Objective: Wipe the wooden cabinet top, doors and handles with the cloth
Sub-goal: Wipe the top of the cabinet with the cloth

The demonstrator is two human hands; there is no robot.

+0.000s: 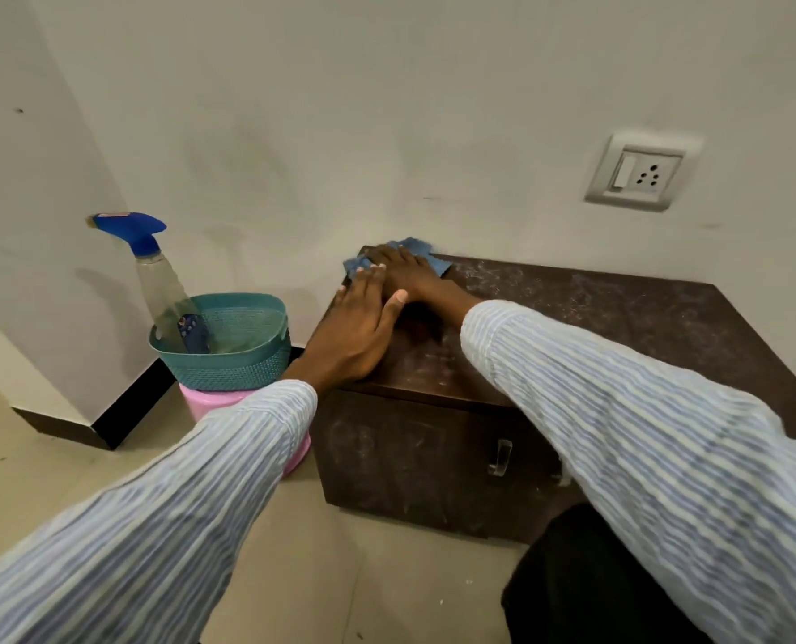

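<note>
Striped sleeves [154, 527] reach forward over the tiled floor [293, 574] to a dark wooden cabinet [596, 327]. On its top, the left hand [356, 332] lies flat at the left edge, fingers [368, 283] straight and close together. The right hand [407, 276] presses a crumpled blue cloth [414, 251] into the back left corner against the wall, fingers spread on it. Dusty open surface stretches rightward. A teal basket [238, 360] with a spray bottle [154, 271] stands just left; a door handle [500, 457] hangs upright.
</note>
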